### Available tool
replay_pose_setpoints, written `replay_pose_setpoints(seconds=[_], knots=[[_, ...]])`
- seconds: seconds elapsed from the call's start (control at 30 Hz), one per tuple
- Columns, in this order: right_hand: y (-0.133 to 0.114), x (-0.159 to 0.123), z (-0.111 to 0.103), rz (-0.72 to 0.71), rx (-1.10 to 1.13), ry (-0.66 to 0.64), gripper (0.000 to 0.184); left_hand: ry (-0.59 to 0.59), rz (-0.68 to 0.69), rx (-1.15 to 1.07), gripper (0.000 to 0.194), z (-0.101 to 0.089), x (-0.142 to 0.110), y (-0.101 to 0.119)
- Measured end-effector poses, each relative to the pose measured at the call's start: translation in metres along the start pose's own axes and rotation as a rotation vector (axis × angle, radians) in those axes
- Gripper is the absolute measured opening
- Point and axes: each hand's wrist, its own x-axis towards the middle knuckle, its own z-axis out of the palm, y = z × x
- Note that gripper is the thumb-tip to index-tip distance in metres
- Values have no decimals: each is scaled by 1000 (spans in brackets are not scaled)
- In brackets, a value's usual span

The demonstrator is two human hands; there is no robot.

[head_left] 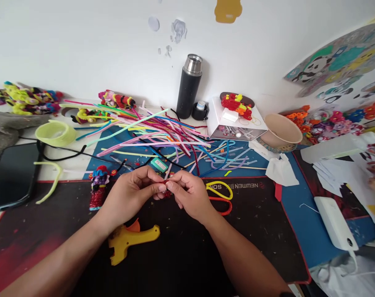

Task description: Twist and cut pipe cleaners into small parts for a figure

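Red piece: a small red glittery piece (167,194) sits at the clock's centre, between the two hands and above the dark mat (187,255); fingers hide most of it, so its full shape cannot be told.
Left grip: the left hand (134,192) comes in from 8 o'clock, thumb and forefinger pinched narrow on the piece's 9 o'clock side.
Right grip: the right hand (192,194) comes in from 4 o'clock, its thumb and fingertips also closed narrowly on the piece, at its 3 o'clock side; the fingertips of both hands nearly meet.
Under the grip: a little of the red glitter shows at 6 o'clock, just below the pinching tips.
Fuzzy figure: a figure with a red glittery body (97,199) lies at 9 o'clock, near the left wrist.
Yellow tool: a yellow tool with an orange trigger (125,243) lies on the mat at 7 o'clock, beside the left forearm.
Loops: a yellow loop (230,191) and a red-orange loop (230,208) lie at 3 o'clock, just beyond the right hand.
Stems: a tangled heap of coloured stems (153,134) spreads across 12 o'clock.
Flask: a black flask (188,93) stands upright at 1 o'clock, beyond the heap.
Phone: a dark-screened phone (11,175) lies well apart at 9 o'clock.
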Motion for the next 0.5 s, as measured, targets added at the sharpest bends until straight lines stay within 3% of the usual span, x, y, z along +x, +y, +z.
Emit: replay_pose_setpoints(seconds=[0.13,0.33,0.5], knots=[[-1,5,5,27,26,35,40,21,13,26,41,-2,5,4],[-12,8,-1,31,57,61,42,-40,96,49,44,1,3,3],[-9,3,-3,28,77,66,42,8,240,347,32,3,-4,-3]])
